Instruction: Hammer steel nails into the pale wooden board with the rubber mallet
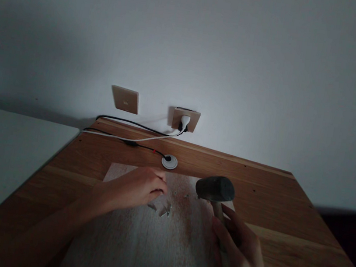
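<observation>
My right hand [240,253] is closed round the pale handle of a mallet with a dark rounded head [215,188], held just above a light board [136,242] that lies on the wooden table [285,219]. My left hand [139,187] rests on the board with its fingers curled over a small clear or shiny piece [161,206]. The mallet head hovers a short way right of that piece. Tiny fragments [181,194] lie scattered on the board between the two hands.
A white cable grommet [169,162] sits in the table near the back edge. Black and white cables [131,138] run across the back to a wall socket [185,119]. A blank wall plate [125,99] is left of it. A white surface [3,148] adjoins the table's left side.
</observation>
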Demonstrator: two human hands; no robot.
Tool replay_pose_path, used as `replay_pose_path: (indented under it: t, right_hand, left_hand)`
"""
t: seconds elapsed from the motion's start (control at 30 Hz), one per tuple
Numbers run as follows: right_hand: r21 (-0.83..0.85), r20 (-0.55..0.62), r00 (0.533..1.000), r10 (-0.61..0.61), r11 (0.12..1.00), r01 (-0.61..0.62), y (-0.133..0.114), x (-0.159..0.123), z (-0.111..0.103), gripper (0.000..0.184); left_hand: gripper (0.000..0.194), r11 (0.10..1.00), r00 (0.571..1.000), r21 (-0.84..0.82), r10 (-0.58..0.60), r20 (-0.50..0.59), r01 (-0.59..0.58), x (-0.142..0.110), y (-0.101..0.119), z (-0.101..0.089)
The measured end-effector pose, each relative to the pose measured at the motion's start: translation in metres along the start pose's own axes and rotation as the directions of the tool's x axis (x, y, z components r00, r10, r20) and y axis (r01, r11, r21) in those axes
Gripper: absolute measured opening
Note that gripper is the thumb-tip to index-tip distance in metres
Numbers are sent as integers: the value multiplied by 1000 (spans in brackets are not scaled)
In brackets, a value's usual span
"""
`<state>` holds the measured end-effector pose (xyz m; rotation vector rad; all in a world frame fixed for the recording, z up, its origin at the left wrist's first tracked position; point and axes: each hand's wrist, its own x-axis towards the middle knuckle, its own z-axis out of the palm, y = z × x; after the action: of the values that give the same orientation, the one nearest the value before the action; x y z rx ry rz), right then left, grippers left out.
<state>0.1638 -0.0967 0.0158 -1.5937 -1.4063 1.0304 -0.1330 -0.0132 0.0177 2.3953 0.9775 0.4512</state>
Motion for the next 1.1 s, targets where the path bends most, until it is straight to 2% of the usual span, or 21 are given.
replay_pose_path:
  t: [0.1, 0.23, 0.43, 0.63, 0.77, 0.87, 0.97, 1.1]
  right_hand:
    - [17, 25, 1000, -9, 1000, 8, -1, 0, 0, 57]
    - [-11, -8, 999, -31, 999, 31, -1, 1, 0, 57]
    - [-1, 15, 1000, -3, 1000, 3, 2, 1, -2, 61]
    - [-34, 89, 996, 12, 999, -9, 8, -3, -4, 61]
    - [-37, 113, 993, 33, 999, -29, -3, -4, -1, 62]
    - [-40, 229, 972, 43, 999, -35, -16, -4, 6, 61]
    - [-70, 337, 941, -3, 997, 28, -29, -3, 17, 58]
    - [-145, 383, 924, -14, 987, 75, -44, 2, 31, 57]
  left_hand:
    - [21, 1000, 1000, 15, -3, -2, 3, 0, -1, 2]
    - [16, 1000, 1000, -6, -25, -17, 25, 2, -2, 6]
    - [23, 958, 984, -249, -164, -72, 142, 4, -8, 11]
    - [11, 931, 988, -343, -149, -46, 124, 4, -17, 11]
    - [12, 944, 988, -318, -126, -95, 90, 4, -21, 12]
    - [12, 943, 987, -321, -128, -94, 91, 4, -22, 12]
    - [12, 933, 987, -342, -143, -74, 109, 3, -23, 13]
    - [11, 922, 981, -362, -175, -82, 135, 3, -23, 16]
